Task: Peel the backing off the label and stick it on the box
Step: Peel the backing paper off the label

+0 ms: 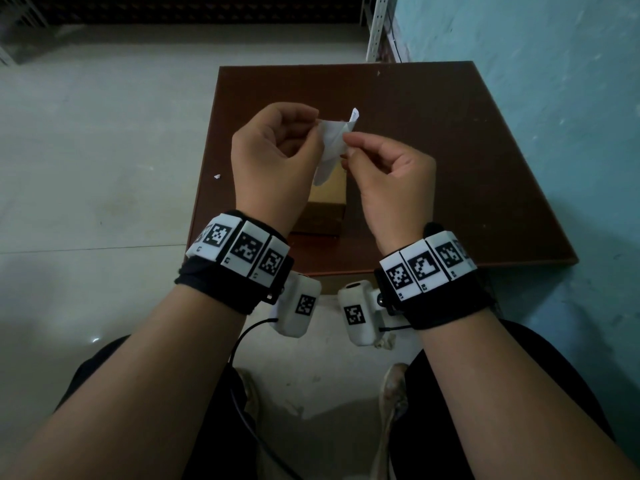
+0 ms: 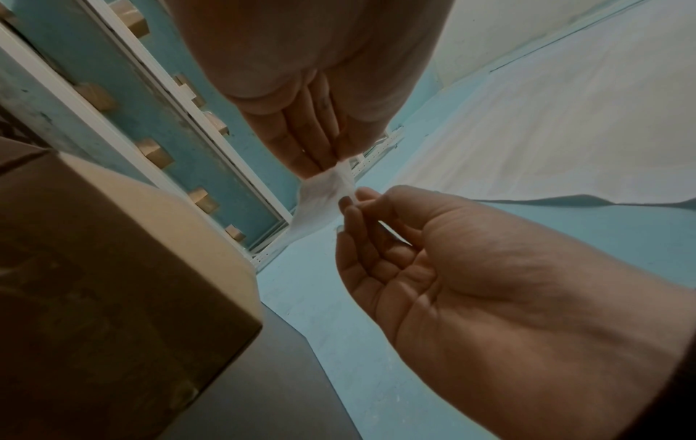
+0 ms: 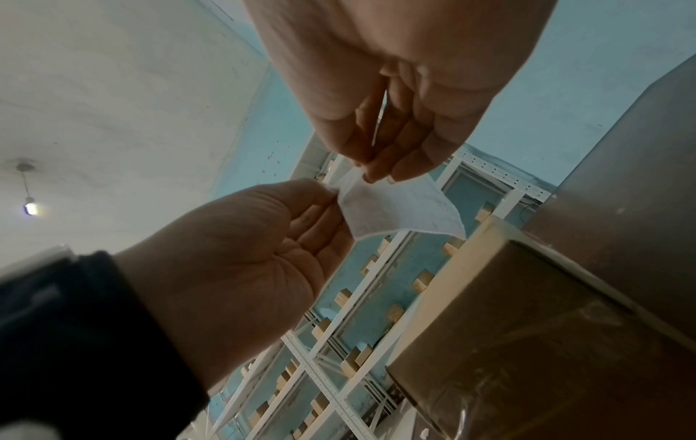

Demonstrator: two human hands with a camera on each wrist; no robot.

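Observation:
A white label [image 1: 332, 143] with its backing hangs in the air between my two hands, above a brown cardboard box [image 1: 325, 202] that stands on the table. My left hand [image 1: 317, 128] pinches the label's upper left edge. My right hand [image 1: 346, 140] pinches a corner of it at the right, where a thin layer curls up. The left wrist view shows the label [image 2: 320, 193] between the left fingertips [image 2: 320, 166] and the right hand [image 2: 354, 199], with the box [image 2: 113, 268] below. In the right wrist view the label [image 3: 399, 211] droops toward the box [image 3: 527, 327].
The box stands on a dark brown table [image 1: 450, 150] next to a blue wall [image 1: 554, 98]. A small white scrap [image 1: 217, 176] lies on the pale floor at the left. White metal shelving [image 1: 377, 29] stands behind the table. My legs are below the table's near edge.

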